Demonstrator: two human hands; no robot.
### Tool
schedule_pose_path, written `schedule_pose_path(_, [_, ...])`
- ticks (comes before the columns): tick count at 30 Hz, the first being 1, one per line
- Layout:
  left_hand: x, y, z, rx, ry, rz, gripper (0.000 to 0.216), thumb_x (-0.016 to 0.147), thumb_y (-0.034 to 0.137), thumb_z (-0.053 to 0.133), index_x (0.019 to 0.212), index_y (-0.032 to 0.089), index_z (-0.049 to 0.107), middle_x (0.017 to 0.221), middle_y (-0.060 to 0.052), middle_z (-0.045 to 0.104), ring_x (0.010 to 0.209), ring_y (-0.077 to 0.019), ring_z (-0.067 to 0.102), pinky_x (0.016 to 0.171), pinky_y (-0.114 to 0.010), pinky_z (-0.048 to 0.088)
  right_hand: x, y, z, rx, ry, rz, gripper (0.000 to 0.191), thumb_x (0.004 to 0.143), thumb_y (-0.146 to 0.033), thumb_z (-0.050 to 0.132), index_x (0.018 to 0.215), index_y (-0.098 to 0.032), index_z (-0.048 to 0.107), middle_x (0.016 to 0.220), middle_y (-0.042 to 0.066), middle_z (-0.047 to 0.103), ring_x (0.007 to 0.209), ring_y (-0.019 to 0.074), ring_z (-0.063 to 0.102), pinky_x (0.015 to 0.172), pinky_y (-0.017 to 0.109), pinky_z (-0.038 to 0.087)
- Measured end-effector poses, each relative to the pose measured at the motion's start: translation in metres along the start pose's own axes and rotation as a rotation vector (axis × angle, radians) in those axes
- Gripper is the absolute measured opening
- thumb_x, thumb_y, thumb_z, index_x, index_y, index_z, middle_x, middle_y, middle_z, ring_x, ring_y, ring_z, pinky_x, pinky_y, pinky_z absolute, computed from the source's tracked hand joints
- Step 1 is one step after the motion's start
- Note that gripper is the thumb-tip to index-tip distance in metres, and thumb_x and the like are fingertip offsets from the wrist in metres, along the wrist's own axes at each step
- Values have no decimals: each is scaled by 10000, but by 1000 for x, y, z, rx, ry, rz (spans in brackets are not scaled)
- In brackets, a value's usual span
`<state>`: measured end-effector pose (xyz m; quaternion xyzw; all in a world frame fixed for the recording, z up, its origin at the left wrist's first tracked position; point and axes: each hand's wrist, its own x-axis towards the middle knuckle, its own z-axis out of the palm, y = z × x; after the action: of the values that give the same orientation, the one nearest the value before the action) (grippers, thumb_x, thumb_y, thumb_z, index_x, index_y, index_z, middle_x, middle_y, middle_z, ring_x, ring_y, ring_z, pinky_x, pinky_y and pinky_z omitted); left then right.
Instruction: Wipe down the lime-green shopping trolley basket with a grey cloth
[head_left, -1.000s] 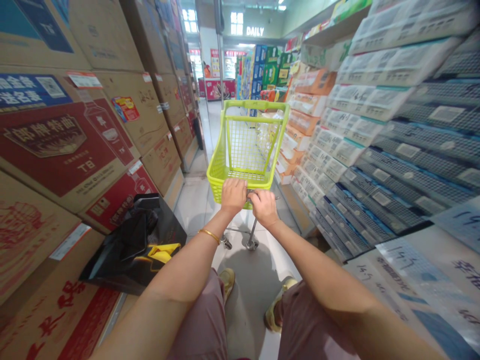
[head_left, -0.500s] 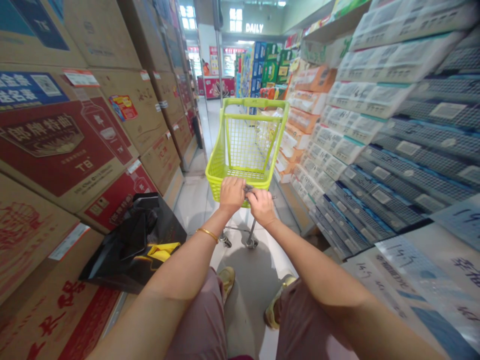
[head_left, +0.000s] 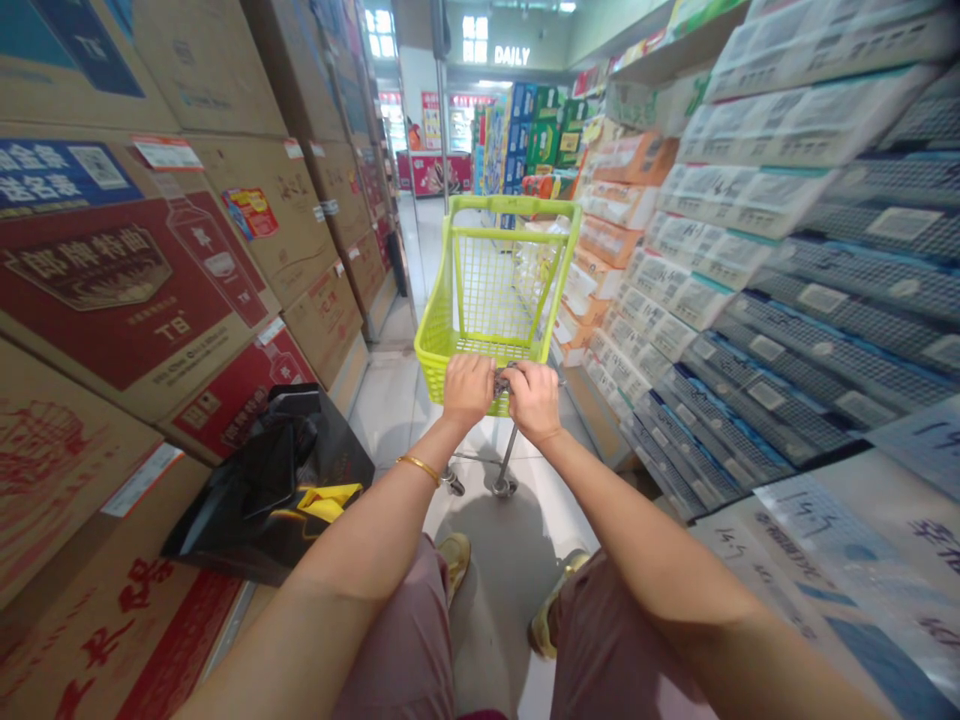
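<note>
A yellow-green shopping cart (head_left: 480, 346) stands in the aisle in front of me, its low end towards me and its taller end with the top bar farther off. My left hand (head_left: 469, 388) is closed over the near rim, a gold bangle on that wrist. Just beside it, my right hand (head_left: 534, 398) is also closed at the rim, fingers curled. A small dark grey patterned thing (head_left: 504, 379) shows between the two hands; its kind is hard to make out. No goods are visible in the basket.
Stacked cartons (head_left: 135, 280) line the left side, with a black bag (head_left: 262, 490) low in front of them. Piled packs (head_left: 780, 330) rise along the right. Pale floor tiles (head_left: 386, 390) run ahead towards a red counter (head_left: 435, 172).
My right hand has shifted slightly to the right along the near rim, fingers more curled over it. My left hand and the cart stay nearly in place.
</note>
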<state>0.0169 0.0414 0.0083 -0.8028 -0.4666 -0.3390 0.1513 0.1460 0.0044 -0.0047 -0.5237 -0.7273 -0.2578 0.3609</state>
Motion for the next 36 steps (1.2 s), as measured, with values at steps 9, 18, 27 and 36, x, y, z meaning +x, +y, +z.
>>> schedule_pose_path(9, [0, 0, 0, -36, -45, -21, 142, 814, 169, 399, 788, 200, 535, 799, -87, 571, 821, -250, 492, 758, -377, 340, 6, -2, -6, 7, 63, 31, 263, 830, -138, 412, 945, -230, 630, 981, 71, 535, 893, 192, 409, 789, 322, 292])
schedule_pose_path(18, [0, -1, 0, -46, -31, 2, 177, 851, 204, 373, 789, 200, 540, 788, -80, 575, 807, -241, 488, 745, -369, 334, -12, 3, 12, -44, -72, -29, 240, 880, -204, 399, 967, -229, 621, 986, 71, 572, 839, 190, 405, 735, 318, 264])
schedule_pose_path(27, [0, 1, 3, 6, 20, 2, 359, 930, 279, 242, 740, 194, 534, 748, -74, 567, 781, -217, 493, 750, -355, 317, -27, 1, 15, -60, -199, -83, 218, 878, -208, 405, 963, -216, 606, 962, 72, 562, 823, 189, 393, 705, 309, 260])
schedule_pose_path(36, [1, 2, 2, 9, 6, 3, 356, 929, 276, 247, 740, 193, 536, 742, -72, 568, 772, -218, 492, 737, -351, 313, -9, 4, 3, -20, -48, -30, 229, 844, -152, 422, 943, -217, 619, 945, 68, 555, 841, 187, 411, 742, 308, 280])
